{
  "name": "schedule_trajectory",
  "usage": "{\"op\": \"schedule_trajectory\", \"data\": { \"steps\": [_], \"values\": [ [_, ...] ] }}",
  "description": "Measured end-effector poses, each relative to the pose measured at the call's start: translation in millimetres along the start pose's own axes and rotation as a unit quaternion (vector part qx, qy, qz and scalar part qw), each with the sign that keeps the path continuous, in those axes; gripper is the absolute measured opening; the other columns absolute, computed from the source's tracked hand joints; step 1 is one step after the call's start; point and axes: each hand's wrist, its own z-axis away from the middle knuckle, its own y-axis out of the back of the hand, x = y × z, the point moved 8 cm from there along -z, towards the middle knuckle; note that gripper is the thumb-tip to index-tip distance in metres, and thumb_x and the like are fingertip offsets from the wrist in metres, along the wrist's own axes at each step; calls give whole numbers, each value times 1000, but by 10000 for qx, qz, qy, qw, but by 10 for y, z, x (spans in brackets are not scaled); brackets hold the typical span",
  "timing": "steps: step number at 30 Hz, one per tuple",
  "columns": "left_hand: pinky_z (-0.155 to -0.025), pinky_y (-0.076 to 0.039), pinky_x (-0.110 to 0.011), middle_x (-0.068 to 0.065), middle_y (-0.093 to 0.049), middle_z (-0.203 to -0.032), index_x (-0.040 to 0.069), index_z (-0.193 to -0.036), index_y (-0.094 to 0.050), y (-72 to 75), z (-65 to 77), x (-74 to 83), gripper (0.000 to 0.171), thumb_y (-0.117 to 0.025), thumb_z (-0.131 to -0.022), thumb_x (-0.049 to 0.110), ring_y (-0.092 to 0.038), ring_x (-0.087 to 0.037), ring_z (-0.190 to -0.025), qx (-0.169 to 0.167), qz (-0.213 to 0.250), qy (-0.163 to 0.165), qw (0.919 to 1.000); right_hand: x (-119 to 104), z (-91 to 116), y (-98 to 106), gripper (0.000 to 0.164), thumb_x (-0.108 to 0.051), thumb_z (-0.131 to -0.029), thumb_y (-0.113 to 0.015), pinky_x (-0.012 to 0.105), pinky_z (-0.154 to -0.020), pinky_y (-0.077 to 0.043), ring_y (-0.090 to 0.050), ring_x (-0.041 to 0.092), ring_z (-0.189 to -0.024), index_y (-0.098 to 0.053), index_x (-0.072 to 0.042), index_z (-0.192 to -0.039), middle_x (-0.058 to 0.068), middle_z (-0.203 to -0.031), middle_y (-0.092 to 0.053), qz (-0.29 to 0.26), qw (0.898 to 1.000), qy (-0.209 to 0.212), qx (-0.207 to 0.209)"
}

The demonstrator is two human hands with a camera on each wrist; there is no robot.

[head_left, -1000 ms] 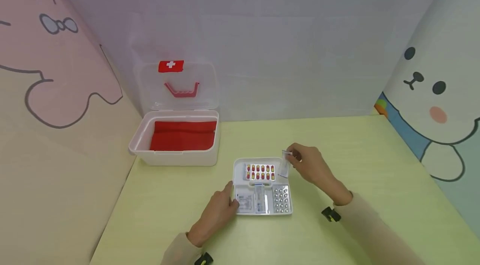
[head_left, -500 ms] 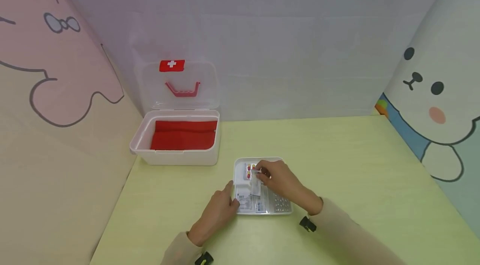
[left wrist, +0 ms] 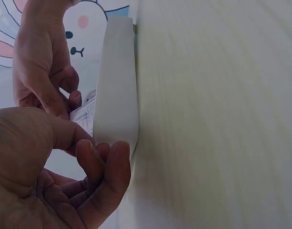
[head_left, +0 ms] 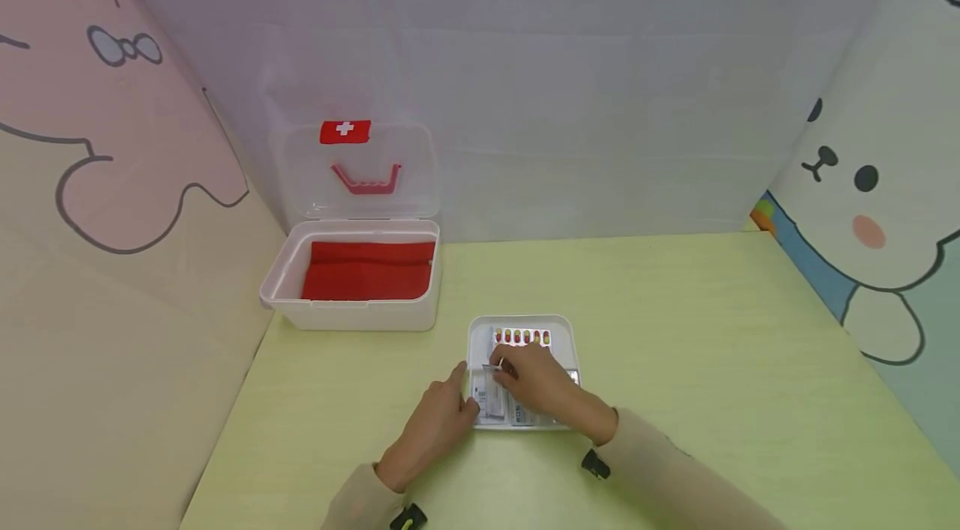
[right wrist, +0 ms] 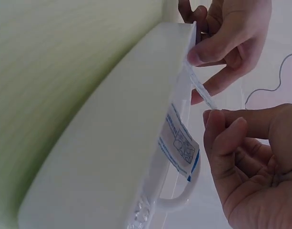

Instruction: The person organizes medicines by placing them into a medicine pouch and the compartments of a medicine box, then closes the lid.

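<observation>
A small white compartment case (head_left: pixel 561 330) lies on the table before me. My left hand (head_left: pixel 433 422) holds its left edge, thumb at the rim and other fingers against the outer wall (left wrist: pixel 117 81). My right hand (head_left: pixel 536 380) pinches the end of a thin clear sachet (head_left: pixel 493 397) over the left compartment. Its lower end reaches into the case in the right wrist view. Capsules in a blister pack (head_left: pixel 522 336) lie in the far section, partly covered by the right hand. A blue-printed sachet (right wrist: pixel 181 145) sits in the middle compartment. Foil-packed tablets (right wrist: pixel 141 214) are mostly hidden.
An open white first-aid box (head_left: pixel 360 315) stands at the back left, with red cloth (head_left: pixel 367 276) inside. Its clear lid (head_left: pixel 412 172) leans upright, with a red handle (head_left: pixel 371 188). A pale cloth (head_left: pixel 600 130) hangs behind the table (head_left: pixel 675 330).
My right hand has carried the sachet from the case's far right corner leftward and nearer, to the left compartment. The left hand stays on the case's edge.
</observation>
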Motion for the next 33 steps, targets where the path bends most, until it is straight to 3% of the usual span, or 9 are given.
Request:
{"op": "schedule_trajectory", "data": {
  "steps": [12,18,22,27,33],
  "values": [
    [-38,-34,-26,7,-44,-51,-12,-130,-37,-11,-13,0,58,-53,-79,12,-40,-5,-44,43,31,-37,10000,23,27,-86,13,-15,-81,-66,27,-62,-48,-52,6,-67,-64,-10,-93,-8,-74,-59,120,9996,-7,-257],
    [-41,-36,-27,6,-44,-53,-11,-131,-36,-15,-20,-7,59,-53,-80,14,-41,-6,-47,-11,-6,44,10000,49,42,106,12,-17,-82,-65,31,-67,-47,-53,6,-69,-64,-12,-94,-10,-75,-59,205,9998,-22,57],
    [-43,-38,-28,6,-45,-53,-11,-132,-36,-10,-27,1,60,-53,-80,13,-43,-7,-49,-12,-7,115,9999,108,88,288,8,-15,-82,-66,29,-62,-47,-51,4,-64,-62,-16,-89,-12,-71,-56,140,9994,-40,327],
    [-44,-38,-29,4,-44,-53,-11,-132,-36,-11,-21,6,59,-53,-80,12,-43,-9,-49,-23,-9,229,9997,307,218,483,8,-17,-83,-65,24,-50,-45,-47,3,-58,-61,-20,-88,-13,-68,-53,228,9976,-409,519],
    [-43,-38,-29,4,-44,-52,-9,-133,-34,-17,-18,-8,60,-53,-81,13,-42,-8,-48,-52,-16,298,9995,598,448,604,19,-21,-83,-64,27,-44,-41,-42,8,-49,-60,-11,-99,-9,-61,-48,482,9926,-1008,477]
  ]
}}
